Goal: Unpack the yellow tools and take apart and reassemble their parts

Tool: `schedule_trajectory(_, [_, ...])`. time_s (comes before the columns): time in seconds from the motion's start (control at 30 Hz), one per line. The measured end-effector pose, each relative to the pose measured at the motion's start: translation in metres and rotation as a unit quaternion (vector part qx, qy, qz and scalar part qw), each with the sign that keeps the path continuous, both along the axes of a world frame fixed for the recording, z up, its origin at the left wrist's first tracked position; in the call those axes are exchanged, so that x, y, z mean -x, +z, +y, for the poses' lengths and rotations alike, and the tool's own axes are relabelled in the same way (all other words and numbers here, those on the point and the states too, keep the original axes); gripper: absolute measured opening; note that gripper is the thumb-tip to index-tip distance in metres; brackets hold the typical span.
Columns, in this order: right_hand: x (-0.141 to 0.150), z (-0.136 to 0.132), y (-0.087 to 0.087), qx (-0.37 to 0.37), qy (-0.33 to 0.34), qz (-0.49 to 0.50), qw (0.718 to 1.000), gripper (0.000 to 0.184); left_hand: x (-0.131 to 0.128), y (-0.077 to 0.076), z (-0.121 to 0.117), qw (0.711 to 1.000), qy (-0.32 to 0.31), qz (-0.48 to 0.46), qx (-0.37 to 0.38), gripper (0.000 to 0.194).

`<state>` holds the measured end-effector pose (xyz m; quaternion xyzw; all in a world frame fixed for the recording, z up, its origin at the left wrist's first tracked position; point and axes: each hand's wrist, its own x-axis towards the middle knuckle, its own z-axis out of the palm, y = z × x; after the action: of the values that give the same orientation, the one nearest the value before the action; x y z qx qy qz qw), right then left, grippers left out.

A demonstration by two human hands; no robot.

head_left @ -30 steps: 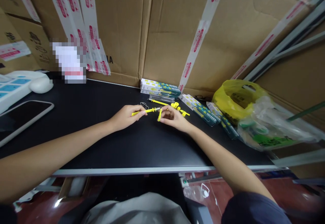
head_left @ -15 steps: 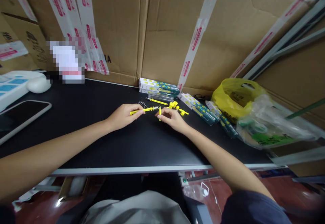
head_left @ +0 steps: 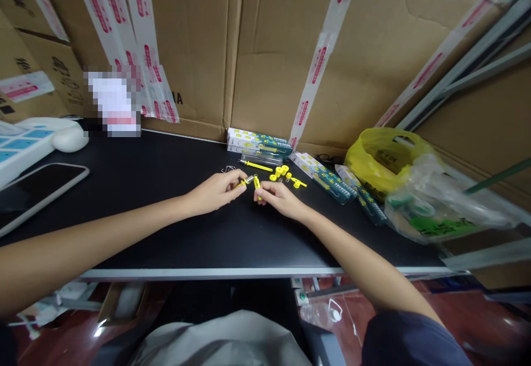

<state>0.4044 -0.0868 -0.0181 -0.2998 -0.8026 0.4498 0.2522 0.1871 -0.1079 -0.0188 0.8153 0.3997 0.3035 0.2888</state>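
My left hand (head_left: 219,192) is closed on a yellow rod with a metal spring (head_left: 249,179) at its right end; the fingers cover most of the rod. My right hand (head_left: 280,197) pinches a short yellow plastic piece (head_left: 257,184), held upright by the spring's end. The two parts meet or nearly meet; I cannot tell whether they are hooked together. Beyond my hands lie a yellow rod (head_left: 259,166) by a clear plastic tube (head_left: 263,159), several small yellow caps (head_left: 283,171) and some bent wire hooks (head_left: 228,169).
Printed boxes (head_left: 259,142) are stacked at the back, with more boxes (head_left: 323,178) to the right. Beyond them sit a yellow plastic bag (head_left: 365,153) and a clear bag (head_left: 440,205). A phone (head_left: 41,194) and a white device with blue keys (head_left: 29,142) are on the left.
My left hand has turned and shifted slightly right, and now covers more of the yellow rod. The short piece in my right hand tilts, its top leaning left towards the spring.
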Motion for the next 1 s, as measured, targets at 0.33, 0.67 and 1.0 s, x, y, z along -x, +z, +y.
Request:
schedule_trajectory(0.33, [-0.010,0.008,0.003,0.048,0.034,-0.006,0.998,0.037,-0.004,-0.007,0.001,0.985,0.076,0.116,-0.100,0.032])
schedule_trajectory(0.67, [-0.014,0.014,0.000,0.045,0.003,0.009,0.999,0.032,-0.002,-0.004,-0.003,0.977,0.061,0.168,-0.118,0.030])
schedule_trajectory(1.0, [-0.012,0.011,0.001,0.055,0.002,0.014,0.998,0.029,-0.001,-0.005,-0.002,0.978,0.035,0.167,-0.120,0.029])
